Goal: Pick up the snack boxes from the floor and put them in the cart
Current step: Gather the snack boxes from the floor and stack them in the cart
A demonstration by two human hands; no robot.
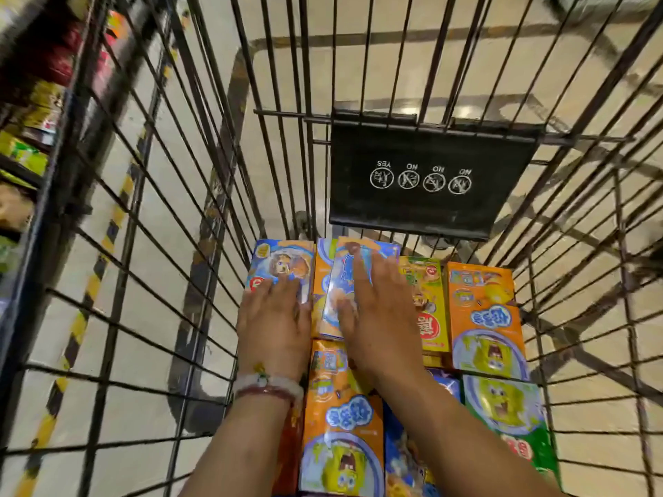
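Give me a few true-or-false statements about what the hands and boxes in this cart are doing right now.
1. Both hands lie flat on snack boxes inside the cart. True.
2. The left hand rests on an orange box. False: it rests on a blue box with a dog picture.
3. The right hand presses a blue box. True.
4. The black flap on the cart's far wall is blank. False: it carries four round white symbols.
5. A bracelet sits on the left wrist. True.

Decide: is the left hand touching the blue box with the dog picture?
Touching. The head view shows the left hand lying flat on the blue dog box, fingers overlapping its near end.
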